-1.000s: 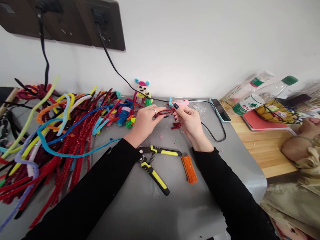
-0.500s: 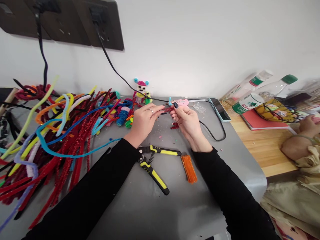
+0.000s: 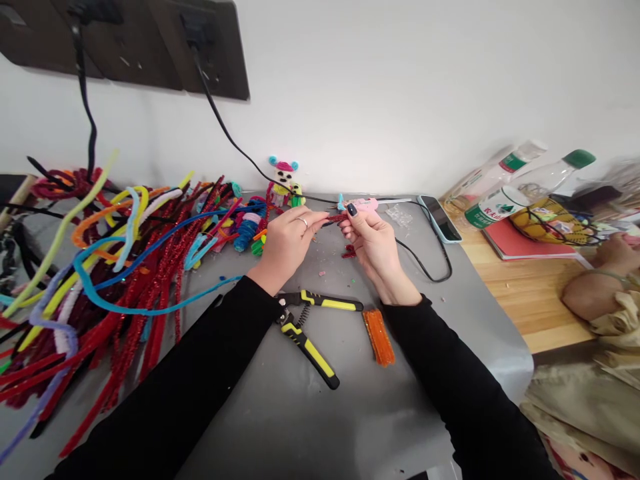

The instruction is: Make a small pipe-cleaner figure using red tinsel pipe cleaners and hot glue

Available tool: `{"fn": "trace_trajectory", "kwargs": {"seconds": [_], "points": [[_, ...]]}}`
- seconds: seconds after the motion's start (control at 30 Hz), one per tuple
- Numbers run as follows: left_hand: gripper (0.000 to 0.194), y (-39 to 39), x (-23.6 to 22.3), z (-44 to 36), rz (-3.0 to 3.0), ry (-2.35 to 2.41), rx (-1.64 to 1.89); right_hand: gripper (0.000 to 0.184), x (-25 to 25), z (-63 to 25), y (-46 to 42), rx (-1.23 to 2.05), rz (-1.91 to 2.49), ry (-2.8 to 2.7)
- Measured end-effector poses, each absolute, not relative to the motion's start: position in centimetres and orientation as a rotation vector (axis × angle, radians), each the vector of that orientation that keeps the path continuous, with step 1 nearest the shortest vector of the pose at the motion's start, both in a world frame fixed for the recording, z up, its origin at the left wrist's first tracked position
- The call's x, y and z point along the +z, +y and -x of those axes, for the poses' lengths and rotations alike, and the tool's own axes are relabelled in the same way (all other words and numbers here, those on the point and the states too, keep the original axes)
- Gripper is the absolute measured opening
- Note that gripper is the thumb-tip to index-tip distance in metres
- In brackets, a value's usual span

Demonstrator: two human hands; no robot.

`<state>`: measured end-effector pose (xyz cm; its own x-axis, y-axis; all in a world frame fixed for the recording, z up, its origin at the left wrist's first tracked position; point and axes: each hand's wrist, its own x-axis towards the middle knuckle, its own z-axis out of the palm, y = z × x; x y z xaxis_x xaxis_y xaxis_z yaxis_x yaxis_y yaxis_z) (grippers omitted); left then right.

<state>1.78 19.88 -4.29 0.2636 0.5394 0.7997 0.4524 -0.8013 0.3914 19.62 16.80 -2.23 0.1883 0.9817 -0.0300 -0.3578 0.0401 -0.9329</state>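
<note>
Between my hands runs a short red glitter pipe cleaner [image 3: 337,218]. My left hand [image 3: 290,243], with a ring on one finger, pinches its left end. The thumb and fingers of my right hand [image 3: 371,247] close on its right end. Small red pipe cleaner pieces [image 3: 349,251] lie on the table beside my right hand. Yellow-and-black pliers [image 3: 313,333] rest spread apart below, their jaws partly hidden by my left sleeve. A bundle of short orange pipe cleaners [image 3: 379,337] lies near my right forearm.
A heap of colourful pipe cleaners [image 3: 145,267] covers the left side. Small pipe cleaner figures [image 3: 283,179] stand by the wall. A black cable [image 3: 230,137] crosses to a phone [image 3: 440,219]. Bottles [image 3: 550,177] and a red book [image 3: 525,240] sit right, near another person's arm [image 3: 595,293].
Both hands stay nearly in place, still pinching the red pipe cleaner. Slightly more of it shows between the fingertips.
</note>
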Motion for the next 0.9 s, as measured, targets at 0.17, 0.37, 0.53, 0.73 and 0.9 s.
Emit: {"fn": "trace_trajectory", "kwargs": {"seconds": [0.17,0.37,0.53,0.73,0.9], "points": [[0.018,19.84,-3.7,-1.67,-2.477,0.841,1.652,0.031,-2.18,-20.31,17.03,1.279,1.035,-0.726],[0.012,19.98,-3.94,-1.67,-2.488,0.761,1.802,0.024,-2.1,-20.41,17.2,1.394,1.056,-0.646],[0.013,19.98,-4.0,-1.72,-2.467,0.71,1.863,0.018,-2.06,-20.32,17.2,1.426,1.054,-0.624],[0.011,19.53,-3.31,-1.72,-2.487,0.758,1.845,0.019,-2.24,-20.32,17.13,1.432,1.059,-0.663],[0.005,19.55,-3.2,-1.47,-2.494,0.774,1.815,0.023,-2.02,-20.35,17.08,1.427,1.068,-0.694]]}}
